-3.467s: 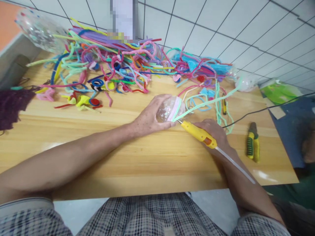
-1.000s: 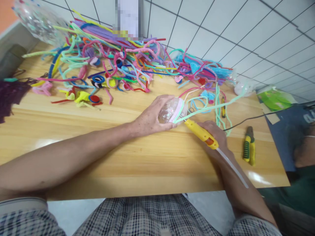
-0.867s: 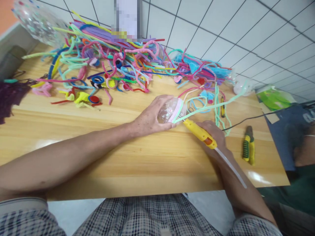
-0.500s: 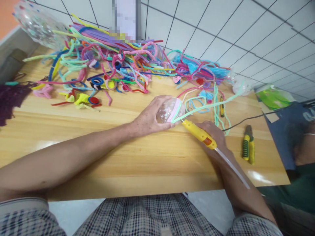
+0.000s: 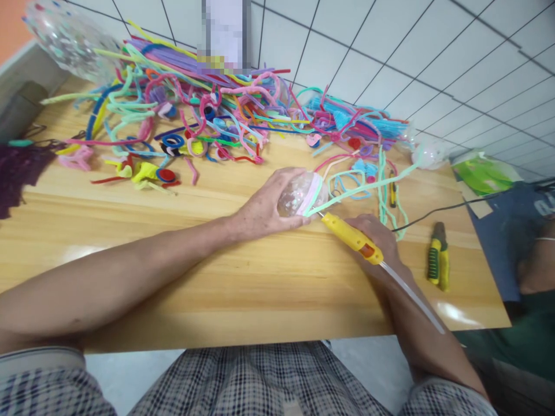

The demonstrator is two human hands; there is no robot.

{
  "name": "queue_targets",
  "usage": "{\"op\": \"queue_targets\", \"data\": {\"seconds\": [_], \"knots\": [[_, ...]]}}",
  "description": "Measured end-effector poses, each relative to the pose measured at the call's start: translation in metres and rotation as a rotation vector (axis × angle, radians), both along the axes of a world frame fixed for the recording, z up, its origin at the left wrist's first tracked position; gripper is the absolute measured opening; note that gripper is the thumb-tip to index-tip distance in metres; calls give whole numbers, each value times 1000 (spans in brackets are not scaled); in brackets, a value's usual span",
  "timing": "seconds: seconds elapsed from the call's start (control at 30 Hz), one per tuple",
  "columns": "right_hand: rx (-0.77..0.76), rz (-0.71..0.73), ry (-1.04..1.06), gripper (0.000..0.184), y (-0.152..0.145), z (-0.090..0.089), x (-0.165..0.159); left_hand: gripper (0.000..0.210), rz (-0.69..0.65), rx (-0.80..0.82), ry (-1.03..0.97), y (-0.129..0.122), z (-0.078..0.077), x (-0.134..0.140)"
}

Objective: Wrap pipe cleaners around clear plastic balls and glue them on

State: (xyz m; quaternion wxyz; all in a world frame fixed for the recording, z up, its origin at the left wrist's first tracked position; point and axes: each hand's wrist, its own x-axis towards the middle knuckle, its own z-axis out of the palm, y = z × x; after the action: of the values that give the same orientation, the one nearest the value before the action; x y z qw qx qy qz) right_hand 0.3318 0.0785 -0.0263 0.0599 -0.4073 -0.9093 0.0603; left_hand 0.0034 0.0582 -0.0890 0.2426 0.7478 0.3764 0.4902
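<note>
My left hand point(image 5: 269, 202) is wrapped round a clear ball with glittery flecks point(image 5: 292, 199). Lilac and mint pipe cleaners band the ball, and a long mint pipe cleaner point(image 5: 364, 186) runs off it to the upper right. In my right hand point(image 5: 377, 240) is a yellow hot glue gun point(image 5: 347, 232), its metal nozzle at the lower right of the band; I cannot tell whether it touches. A translucent glue stick point(image 5: 411, 296) sticks out of the gun's back end.
A heap of coloured pipe cleaners point(image 5: 208, 115) lies along the back of the wooden table point(image 5: 243, 289). Yellow-green pliers point(image 5: 439, 257) and a yellow cutter knife point(image 5: 392, 190) lie to the right, near a black cord point(image 5: 437, 212). A person's arm point(image 5: 537, 266) shows at the right edge.
Almost nothing differs. The view has shifted slightly; both hands keep their hold on the ball and the glue gun.
</note>
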Motion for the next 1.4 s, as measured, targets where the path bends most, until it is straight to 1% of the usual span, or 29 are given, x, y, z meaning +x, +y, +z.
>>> {"op": "queue_targets", "data": {"seconds": [0.1, 0.2, 0.3, 0.4, 0.5, 0.6, 0.67, 0.73, 0.83, 0.97, 1.03, 1.17, 1.4], "knots": [[67, 86, 164, 37, -4, 1, -2, 90, -1, 18, -6, 0, -1, 0], [129, 126, 278, 38, -6, -1, -2, 91, 7, 4, 0, 0, -2, 1], [132, 157, 263, 33, -5, -3, 1, 90, 5, 14, -9, 0, -1, 1], [73, 89, 176, 31, -4, -3, 1, 91, 13, -3, 1, 0, -1, 1], [22, 64, 109, 29, -4, -2, 0, 91, 6, 4, -2, 0, -1, 1], [61, 97, 144, 31, -4, -1, -1, 88, -3, 51, -29, 0, -2, 1], [90, 81, 175, 35, -6, -1, -2, 88, 2, 58, -35, 1, -3, 1], [83, 41, 168, 37, -7, -1, -1, 89, 4, 42, -29, 1, -4, 2], [22, 0, 101, 36, -7, -2, 2, 92, 4, 5, -13, 1, -3, 2], [-52, 10, -8, 33, -3, -5, 7, 91, 0, 0, -1, 1, -2, 1], [-35, 48, 22, 33, -1, -5, 6, 90, -4, 21, -12, 1, -2, 0], [69, 142, 190, 31, -3, -4, 3, 91, 0, 9, -14, 1, 0, 1], [112, 177, 272, 31, -5, -2, 2, 91, 10, -49, 0, 0, 2, 1]]}}
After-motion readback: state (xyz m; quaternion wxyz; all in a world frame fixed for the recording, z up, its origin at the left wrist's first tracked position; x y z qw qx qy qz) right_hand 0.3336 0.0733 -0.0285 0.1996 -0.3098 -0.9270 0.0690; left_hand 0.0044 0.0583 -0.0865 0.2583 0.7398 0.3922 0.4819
